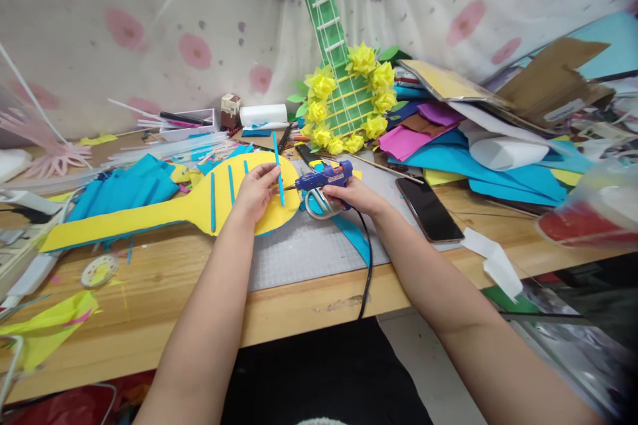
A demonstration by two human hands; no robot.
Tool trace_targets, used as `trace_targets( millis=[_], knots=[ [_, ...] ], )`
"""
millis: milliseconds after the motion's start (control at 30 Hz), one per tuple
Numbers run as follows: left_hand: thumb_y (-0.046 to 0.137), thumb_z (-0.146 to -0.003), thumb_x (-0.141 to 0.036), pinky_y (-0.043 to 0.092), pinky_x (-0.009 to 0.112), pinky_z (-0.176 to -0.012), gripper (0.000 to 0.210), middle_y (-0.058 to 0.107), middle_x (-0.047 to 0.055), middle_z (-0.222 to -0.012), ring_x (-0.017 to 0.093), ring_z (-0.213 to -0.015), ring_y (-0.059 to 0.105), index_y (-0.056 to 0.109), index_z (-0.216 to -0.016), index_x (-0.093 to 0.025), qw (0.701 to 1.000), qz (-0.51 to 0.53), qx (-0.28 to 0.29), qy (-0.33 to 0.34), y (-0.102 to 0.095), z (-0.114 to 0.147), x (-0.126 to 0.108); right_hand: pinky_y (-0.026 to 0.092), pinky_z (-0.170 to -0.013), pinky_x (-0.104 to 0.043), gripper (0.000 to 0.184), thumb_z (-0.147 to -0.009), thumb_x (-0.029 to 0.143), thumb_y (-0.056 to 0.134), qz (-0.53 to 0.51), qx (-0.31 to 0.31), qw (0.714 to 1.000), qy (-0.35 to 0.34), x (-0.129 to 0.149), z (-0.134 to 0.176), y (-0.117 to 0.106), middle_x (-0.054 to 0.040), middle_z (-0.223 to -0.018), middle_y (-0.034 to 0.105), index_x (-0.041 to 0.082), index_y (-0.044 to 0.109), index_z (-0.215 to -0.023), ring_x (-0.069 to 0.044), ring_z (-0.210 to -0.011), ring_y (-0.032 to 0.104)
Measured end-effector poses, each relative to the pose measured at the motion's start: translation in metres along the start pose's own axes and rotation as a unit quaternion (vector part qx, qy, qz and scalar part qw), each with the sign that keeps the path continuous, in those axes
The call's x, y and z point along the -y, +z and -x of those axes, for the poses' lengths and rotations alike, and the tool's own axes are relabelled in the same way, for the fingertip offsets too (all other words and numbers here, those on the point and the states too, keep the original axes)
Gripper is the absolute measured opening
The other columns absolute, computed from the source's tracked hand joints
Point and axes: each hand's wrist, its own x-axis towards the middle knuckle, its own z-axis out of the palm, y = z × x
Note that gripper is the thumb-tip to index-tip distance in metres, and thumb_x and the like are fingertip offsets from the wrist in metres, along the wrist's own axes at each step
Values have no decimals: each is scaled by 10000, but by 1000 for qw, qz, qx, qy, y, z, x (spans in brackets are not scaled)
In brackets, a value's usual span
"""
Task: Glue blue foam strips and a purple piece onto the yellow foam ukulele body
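My left hand (pixel 258 191) is closed on a thin blue strip (pixel 278 169), pinched between thumb and fingers and held upright over the round end of a yellow guitar-shaped cutout (pixel 199 209). Several blue strips lie across the cutout's wide body, and its long neck points left. In my right hand (pixel 351 194) is a blue glue gun (pixel 323 176). Its nozzle points left, close to the blue strip; whether they touch I cannot tell. A black cord runs from it over the table edge. White-handled scissors (pixel 319 207) lie just below the glue gun.
A green guitar with yellow flowers (pixel 341 103) leans against the curtain behind. A black phone (pixel 429 209) lies on the right of the grey cutting mat (pixel 299 265). Coloured sheets (pixel 498 166) pile up at right, with a clear-and-red container (pixel 593 212). A tape roll (pixel 100 270) is at left.
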Motion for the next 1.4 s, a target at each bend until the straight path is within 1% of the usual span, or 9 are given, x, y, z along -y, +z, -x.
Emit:
trace_targets(
  millis=[200,467,633,700,800,933,1167,1267,1400],
  knots=[
    [743,-596,-181,408,166,-465,208,578,-27,-658,54,-546,534,600,-743,-146,1000,-4,-1,-2,1,0,0,327,-410,-219,405,-657,536,645,8,-5,1000,1,1,1,-1,30,-500,461,165,493,-596,-65,-438,407],
    [752,-592,-185,410,169,-460,225,583,-22,-677,60,-553,544,604,-758,-147,1000,-8,-7,-7,1,2,-1,340,-413,-209,429,-624,546,662,8,42,999,1,4,5,-3,43,-510,454,161,476,-590,-55,-443,404],
    [748,-597,-183,407,162,-462,211,574,-27,-649,52,-537,530,602,-743,-143,1000,-9,-4,-4,2,1,0,339,-408,-217,443,-622,569,659,20,-2,1000,2,3,2,-2,33,-490,460,167,480,-572,-64,-440,412],
    [744,-600,-177,404,158,-461,202,572,-28,-643,51,-536,527,603,-742,-142,1000,-7,-3,-4,2,1,0,333,-404,-217,446,-623,573,657,24,-10,1000,2,3,2,-2,30,-482,459,167,479,-565,-66,-439,410],
    [732,-612,-168,413,159,-471,186,574,-24,-639,54,-543,534,603,-743,-141,1000,-6,-4,-6,2,1,-1,337,-404,-215,437,-607,559,675,26,-4,1000,15,5,4,-3,31,-486,463,165,486,-580,-66,-440,413],
    [732,-615,-174,413,162,-469,191,575,-21,-637,56,-541,536,598,-747,-145,1000,-11,-17,-14,2,2,-3,346,-407,-210,412,-588,520,701,27,25,999,19,8,7,-4,37,-500,467,161,498,-602,-64,-448,418],
    [739,-602,-184,423,158,-482,197,592,-19,-650,54,-554,545,606,-743,-150,1000,-2,-7,-8,1,0,0,337,-403,-209,411,-595,522,693,29,-6,999,12,9,6,-3,38,-482,454,163,493,-586,-62,-437,415],
    [744,-593,-192,413,152,-461,207,594,-17,-643,55,-546,543,610,-745,-148,1000,-2,-5,-9,0,0,0,348,-408,-208,412,-577,515,706,26,6,999,19,11,7,-2,40,-488,460,161,494,-589,-61,-440,420],
    [747,-591,-197,414,149,-455,211,610,-10,-657,61,-555,557,613,-747,-149,1000,-2,-6,-8,-1,0,0,340,-397,-205,420,-558,516,713,17,39,999,19,14,9,-1,47,-495,455,159,493,-590,-55,-433,411]
  ],
)
